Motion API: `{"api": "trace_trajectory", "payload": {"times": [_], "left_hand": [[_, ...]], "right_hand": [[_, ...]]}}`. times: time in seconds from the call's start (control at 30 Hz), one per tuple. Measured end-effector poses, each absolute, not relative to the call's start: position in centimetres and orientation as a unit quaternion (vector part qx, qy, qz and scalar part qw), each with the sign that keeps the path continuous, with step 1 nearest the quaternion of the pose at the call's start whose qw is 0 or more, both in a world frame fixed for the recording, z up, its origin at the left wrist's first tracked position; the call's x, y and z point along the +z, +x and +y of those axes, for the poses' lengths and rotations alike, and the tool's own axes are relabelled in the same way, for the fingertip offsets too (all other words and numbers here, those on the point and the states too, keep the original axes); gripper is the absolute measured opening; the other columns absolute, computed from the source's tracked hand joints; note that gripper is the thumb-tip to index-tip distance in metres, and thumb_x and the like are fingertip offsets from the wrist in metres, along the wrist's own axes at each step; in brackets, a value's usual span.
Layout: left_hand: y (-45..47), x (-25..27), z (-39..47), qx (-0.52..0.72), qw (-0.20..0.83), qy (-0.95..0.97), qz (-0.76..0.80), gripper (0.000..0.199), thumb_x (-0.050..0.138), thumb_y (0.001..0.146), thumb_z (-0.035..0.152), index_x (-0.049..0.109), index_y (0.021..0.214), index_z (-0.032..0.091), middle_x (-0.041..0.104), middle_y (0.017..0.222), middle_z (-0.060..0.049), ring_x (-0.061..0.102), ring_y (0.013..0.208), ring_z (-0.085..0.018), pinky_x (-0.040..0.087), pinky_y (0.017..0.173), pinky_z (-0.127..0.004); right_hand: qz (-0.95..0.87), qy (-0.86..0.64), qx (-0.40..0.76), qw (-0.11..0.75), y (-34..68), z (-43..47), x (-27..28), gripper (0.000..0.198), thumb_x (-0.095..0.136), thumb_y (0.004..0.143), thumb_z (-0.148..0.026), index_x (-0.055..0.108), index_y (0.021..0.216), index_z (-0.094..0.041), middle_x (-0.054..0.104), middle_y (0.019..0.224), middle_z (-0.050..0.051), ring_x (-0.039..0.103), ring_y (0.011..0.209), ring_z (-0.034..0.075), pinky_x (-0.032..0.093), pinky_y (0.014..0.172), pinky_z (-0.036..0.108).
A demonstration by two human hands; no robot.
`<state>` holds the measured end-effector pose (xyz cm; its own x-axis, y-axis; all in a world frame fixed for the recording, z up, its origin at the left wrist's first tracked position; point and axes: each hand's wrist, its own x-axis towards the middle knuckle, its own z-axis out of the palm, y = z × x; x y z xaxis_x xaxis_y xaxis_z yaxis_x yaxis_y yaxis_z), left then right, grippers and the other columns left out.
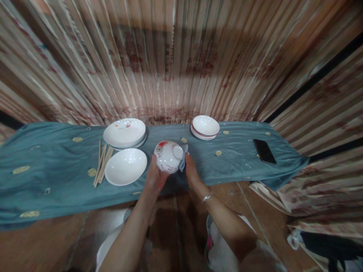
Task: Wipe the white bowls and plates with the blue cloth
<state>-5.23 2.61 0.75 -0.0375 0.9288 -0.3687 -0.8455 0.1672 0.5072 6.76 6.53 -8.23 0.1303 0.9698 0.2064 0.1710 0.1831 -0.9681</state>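
While your left grip (157, 175) holds the floral bowl (168, 159) over the table (235, 162) and your right grip (190, 168) has a cloth (182, 164) by the bowl's foot, slick glaze could totally cause a drop.

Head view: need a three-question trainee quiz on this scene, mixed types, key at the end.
1. Short answer: what does the right hand hold next to the red-flowered bowl that is in the left hand?
2. True or false: the chopsticks lie left of the plain white bowl.
3. Multiple choice: the black phone lies toward which part of the tablecloth? a) left end b) middle c) right end

Key: 1. a blue-grey cloth; 2. true; 3. c
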Motion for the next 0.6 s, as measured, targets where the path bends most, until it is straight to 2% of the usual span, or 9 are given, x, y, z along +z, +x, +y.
{"api": "trace_trajectory", "payload": {"times": [0.13, 0.27, 0.4, 0.5, 0.6], "left_hand": [[-5.2, 1.4, 2.6, 0.643, 0.688, 0.047, 0.333, 0.05, 0.029, 0.102, 0.043, 0.054, 0.137, 0.017, 0.064, 0.135, -0.009, 0.052, 0.133, -0.025, 0.042, 0.111, -0.045], [-5.3, 1.7, 2.6, 0.653, 0.676, 0.036, 0.34, 0.047, 0.029, 0.102, 0.041, 0.058, 0.132, 0.018, 0.066, 0.133, -0.006, 0.051, 0.134, -0.024, 0.041, 0.112, -0.044], [-5.3, 1.5, 2.9, 0.663, 0.669, 0.038, 0.333, 0.044, 0.031, 0.102, 0.041, 0.063, 0.125, 0.02, 0.069, 0.127, -0.005, 0.051, 0.134, -0.025, 0.042, 0.112, -0.042], [-5.4, 1.3, 3.3, 0.679, 0.655, 0.027, 0.33, 0.044, 0.032, 0.102, 0.038, 0.061, 0.128, 0.019, 0.071, 0.123, -0.007, 0.051, 0.134, -0.023, 0.04, 0.114, -0.039], [-5.5, 1.2, 3.5, 0.686, 0.652, 0.017, 0.324, 0.045, 0.031, 0.102, 0.037, 0.057, 0.132, 0.015, 0.071, 0.123, -0.01, 0.052, 0.133, -0.022, 0.039, 0.114, -0.038]], "right_hand": [[-0.524, -0.542, 0.38, 0.536, 6.1, 5.4, -7.8, 0.065, 0.028, 0.097, -0.063, 0.055, 0.134, -0.016, 0.064, 0.132, 0.014, 0.056, 0.128, 0.022, 0.04, 0.111, 0.043], [-0.59, -0.529, 0.33, 0.512, 5.6, 4.2, -7.5, 0.064, 0.023, 0.101, -0.057, 0.037, 0.147, -0.016, 0.054, 0.143, 0.015, 0.049, 0.135, 0.019, 0.04, 0.112, 0.04], [-0.647, -0.542, 0.257, 0.471, 5.2, 2.6, -7.7, 0.063, 0.024, 0.103, -0.049, 0.021, 0.154, -0.013, 0.035, 0.156, 0.019, 0.031, 0.147, 0.022, 0.033, 0.118, 0.045], [-0.689, -0.539, 0.212, 0.436, 4.9, 1.4, -7.8, 0.066, 0.029, 0.103, -0.044, 0.011, 0.157, -0.01, 0.019, 0.162, 0.022, 0.017, 0.152, 0.027, 0.027, 0.12, 0.053], [-0.729, -0.516, 0.177, 0.413, 4.7, 0.6, -7.4, 0.068, 0.031, 0.103, -0.037, 0.0, 0.158, -0.013, 0.01, 0.164, 0.021, 0.008, 0.154, 0.028, 0.026, 0.121, 0.055]]}}
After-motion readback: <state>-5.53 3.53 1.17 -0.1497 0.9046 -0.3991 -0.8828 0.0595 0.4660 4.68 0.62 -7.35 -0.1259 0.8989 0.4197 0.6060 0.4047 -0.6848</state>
